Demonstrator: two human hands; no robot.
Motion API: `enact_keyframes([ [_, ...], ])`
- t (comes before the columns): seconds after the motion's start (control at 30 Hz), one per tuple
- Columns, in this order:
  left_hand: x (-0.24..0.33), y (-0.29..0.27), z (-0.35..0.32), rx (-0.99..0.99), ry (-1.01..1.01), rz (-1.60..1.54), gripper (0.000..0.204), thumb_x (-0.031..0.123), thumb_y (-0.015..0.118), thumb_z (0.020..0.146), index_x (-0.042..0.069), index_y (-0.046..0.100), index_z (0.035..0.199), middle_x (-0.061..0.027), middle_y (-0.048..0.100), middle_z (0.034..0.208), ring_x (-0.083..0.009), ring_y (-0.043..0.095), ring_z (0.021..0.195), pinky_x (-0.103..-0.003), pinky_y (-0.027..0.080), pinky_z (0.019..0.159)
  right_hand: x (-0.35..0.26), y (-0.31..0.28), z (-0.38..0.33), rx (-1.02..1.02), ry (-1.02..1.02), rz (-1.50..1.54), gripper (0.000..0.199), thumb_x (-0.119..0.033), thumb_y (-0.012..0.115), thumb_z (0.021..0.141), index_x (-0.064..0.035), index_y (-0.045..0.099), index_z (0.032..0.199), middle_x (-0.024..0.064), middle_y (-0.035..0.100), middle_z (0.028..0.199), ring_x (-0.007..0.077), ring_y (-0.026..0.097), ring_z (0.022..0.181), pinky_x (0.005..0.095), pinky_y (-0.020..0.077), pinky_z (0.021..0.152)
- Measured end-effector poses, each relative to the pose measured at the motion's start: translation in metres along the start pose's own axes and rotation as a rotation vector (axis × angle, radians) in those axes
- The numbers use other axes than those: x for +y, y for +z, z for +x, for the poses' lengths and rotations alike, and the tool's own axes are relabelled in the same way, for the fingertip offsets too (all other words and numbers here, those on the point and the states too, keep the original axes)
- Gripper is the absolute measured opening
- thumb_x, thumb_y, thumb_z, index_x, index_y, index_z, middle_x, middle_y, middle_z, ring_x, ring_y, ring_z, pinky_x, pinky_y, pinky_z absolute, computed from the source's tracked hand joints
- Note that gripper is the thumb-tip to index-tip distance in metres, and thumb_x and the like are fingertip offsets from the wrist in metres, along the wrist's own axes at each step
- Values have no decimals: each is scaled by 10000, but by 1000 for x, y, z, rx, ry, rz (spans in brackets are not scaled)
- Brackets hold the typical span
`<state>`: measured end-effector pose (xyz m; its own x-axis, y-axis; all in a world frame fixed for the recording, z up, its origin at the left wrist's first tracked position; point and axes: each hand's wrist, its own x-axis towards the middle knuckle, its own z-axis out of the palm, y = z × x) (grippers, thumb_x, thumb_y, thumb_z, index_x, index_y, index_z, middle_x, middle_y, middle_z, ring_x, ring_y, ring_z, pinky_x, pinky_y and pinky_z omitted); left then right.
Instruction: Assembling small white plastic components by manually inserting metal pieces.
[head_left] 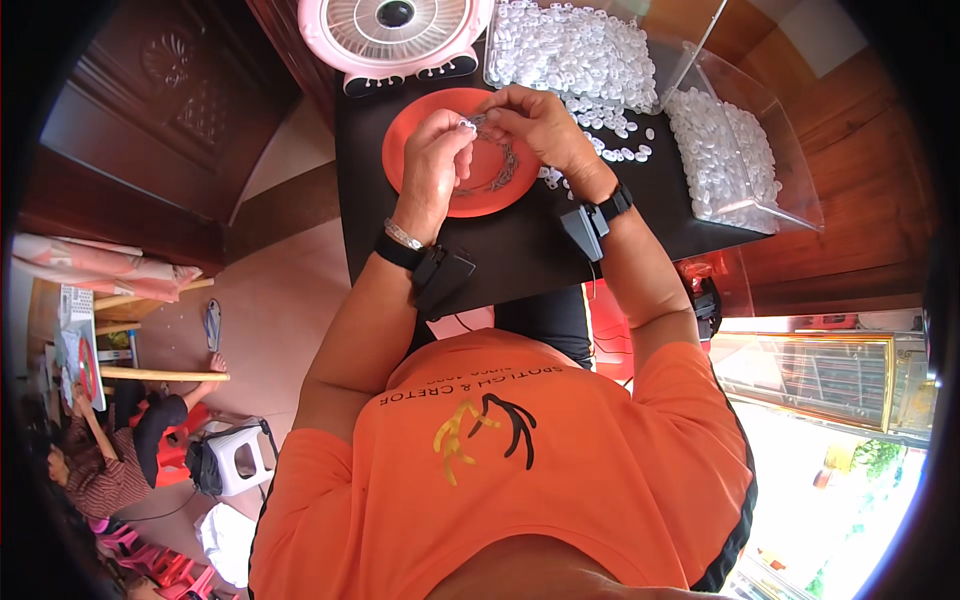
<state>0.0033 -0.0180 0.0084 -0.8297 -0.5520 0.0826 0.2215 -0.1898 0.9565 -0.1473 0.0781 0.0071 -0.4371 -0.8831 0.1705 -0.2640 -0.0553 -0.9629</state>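
Hands meet over a round orange plastic plate [420,125] that lies on a black tabletop [520,250]. The left hand [435,150] is above the left part of the plate. Its fingers are curled in and pressed together, and its fingertips pinch a tiny clear white plastic piece [467,124]. The right hand [540,125] is above the right part of the plate, very close to the left hand. Its fingers are bent in too, and its fingertips pinch one end of a thin dark string of little beads [500,165]. The tiny piece sits right between the two hands, at the fingertips, above the top middle of the plate. The string hangs down from the fingertips and lies curved on the plate, under the right hand.

Each wrist has a black band with a small black box [445,275] on it. The left wrist also has a thin silver bracelet [404,235].

Just past the plate, away from the person, stands a pink round fan [390,30]. Beside the fan, past the right side of the plate, is a clear plastic tray full of small white pieces [570,45]. Farther right of the plate is a clear plastic box with more small white pieces [735,150]. Some loose white pieces [615,140] lie on the tabletop just right of the plate, near the right hand.

Far to the left of the plate, low on the floor, another person [110,450] sits near a white plastic stool [235,460].
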Motion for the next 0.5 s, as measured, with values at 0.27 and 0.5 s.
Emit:
enact_keyframes([
  [0.27,-8,0,1,-46,62,38,142,135,529,849,34,540,750,5,473,597,-58,408,480,-205,311,435,-24,3,-11,-28,50,148,199,-213,617,894,-16,616,866,11,608,740,73,550,658,220,467,603],
  [0.5,-12,0,2,-57,72,43,157,143,531,855,33,545,744,12,469,593,-54,404,475,-205,319,429,-19,10,-10,-10,7,119,241,-255,638,878,-24,612,815,-11,561,660,63,496,589,197,411,541],
])
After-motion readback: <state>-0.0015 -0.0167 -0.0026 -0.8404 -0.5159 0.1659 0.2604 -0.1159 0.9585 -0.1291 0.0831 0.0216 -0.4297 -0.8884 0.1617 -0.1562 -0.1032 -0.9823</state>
